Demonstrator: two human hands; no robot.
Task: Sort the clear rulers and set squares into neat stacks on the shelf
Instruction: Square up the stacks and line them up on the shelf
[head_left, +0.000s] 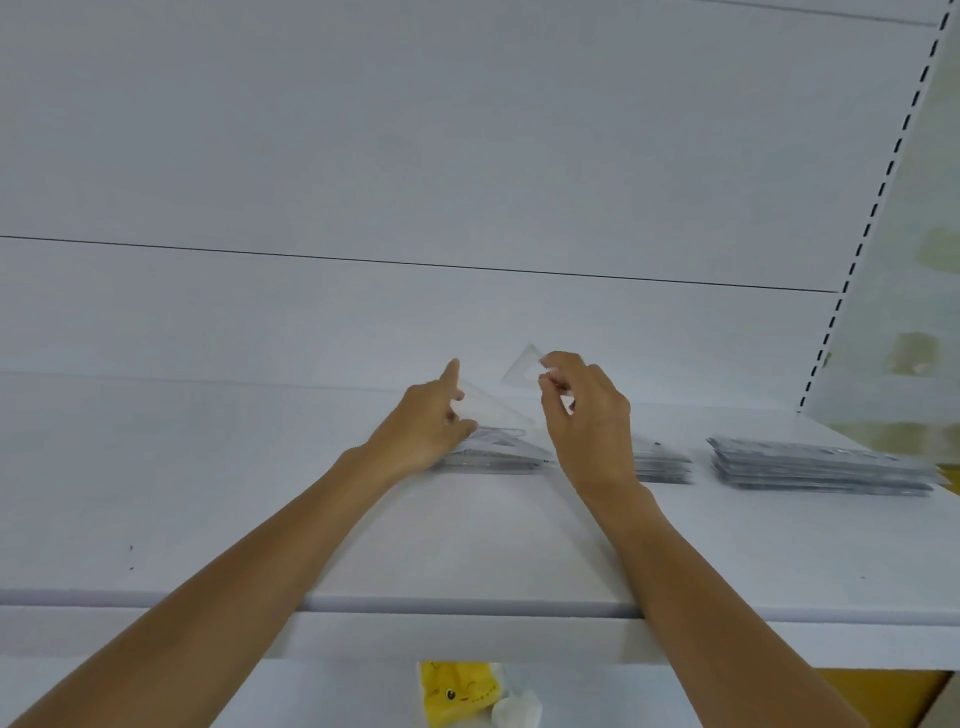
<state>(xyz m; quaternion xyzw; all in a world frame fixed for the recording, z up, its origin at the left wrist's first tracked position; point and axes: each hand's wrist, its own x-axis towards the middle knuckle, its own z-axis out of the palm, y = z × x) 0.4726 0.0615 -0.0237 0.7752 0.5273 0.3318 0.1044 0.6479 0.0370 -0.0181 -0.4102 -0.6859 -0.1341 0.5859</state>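
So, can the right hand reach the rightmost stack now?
Probably yes: only the low middle stack lies between the right hand and the rightmost stack, though the hand pinches a clear set square.

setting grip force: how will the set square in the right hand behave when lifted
Likely stiff: the set square looks flat though the right hand pinches one edge. Probably light: a pinch carries it. Smooth plastic may slip.

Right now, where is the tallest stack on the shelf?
In the head view, the tallest stack lies on the shelf at far right, beyond the right hand and the smaller middle stack, below the slotted upright.
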